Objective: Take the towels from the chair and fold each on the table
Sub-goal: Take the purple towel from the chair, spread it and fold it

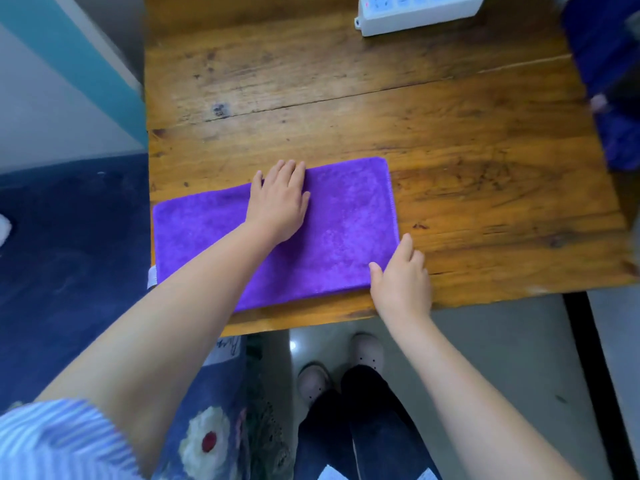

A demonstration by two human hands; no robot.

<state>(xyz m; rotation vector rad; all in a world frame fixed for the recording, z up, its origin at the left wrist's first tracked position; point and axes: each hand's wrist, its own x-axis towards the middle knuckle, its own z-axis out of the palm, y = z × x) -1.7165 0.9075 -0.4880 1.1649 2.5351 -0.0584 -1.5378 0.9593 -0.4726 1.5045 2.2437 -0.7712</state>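
As seen from above, towels: one purple towel [214, 233], folded, on wooden table [485, 188].
Left hand [280, 202]: flat, fingers together, pressing towel.
Right hand [401, 278]: pinching towel's near right corner.
Power strips: one [415, 12].

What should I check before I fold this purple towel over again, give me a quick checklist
1. Purple towel lies flat on the wooden table: ok.
2. Left hand presses flat on the towel: ok.
3. Right hand at the near right corner, grip on the edge: cannot tell.
4. Towel wholly on the table: not ok, its left end reaches the table's edge.
5. Power strip well away from the towel: ok.
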